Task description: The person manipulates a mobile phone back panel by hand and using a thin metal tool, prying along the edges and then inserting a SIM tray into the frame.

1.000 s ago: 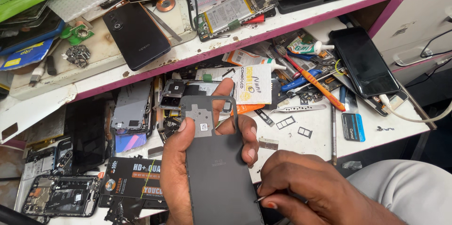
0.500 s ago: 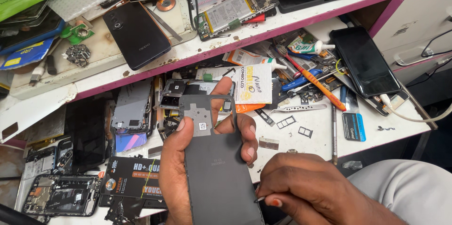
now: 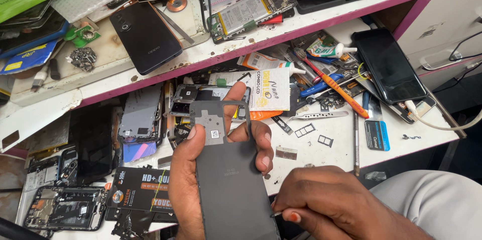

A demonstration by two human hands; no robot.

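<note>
My left hand (image 3: 188,180) grips a dark grey phone back cover (image 3: 228,180), inner side up, over the front of the white workbench. Its thumb lies on the cover's left edge and the fingers wrap the right edge. A grey metal shield plate (image 3: 210,125) sits at the cover's top, beside the camera cut-out. My right hand (image 3: 334,207) is at the cover's lower right corner, fingers pinched on a thin metal tool tip (image 3: 275,214) that touches the edge.
The workbench (image 3: 341,139) is strewn with phone parts, SIM trays, tweezers (image 3: 314,115) and an orange-handled screwdriver (image 3: 334,88). A black phone (image 3: 388,65) lies at right. The shelf above holds a black phone (image 3: 145,36) and an open phone with battery (image 3: 251,11).
The two hands and the cover have barely shifted; my right hand sits slightly lower on the cover's corner.
</note>
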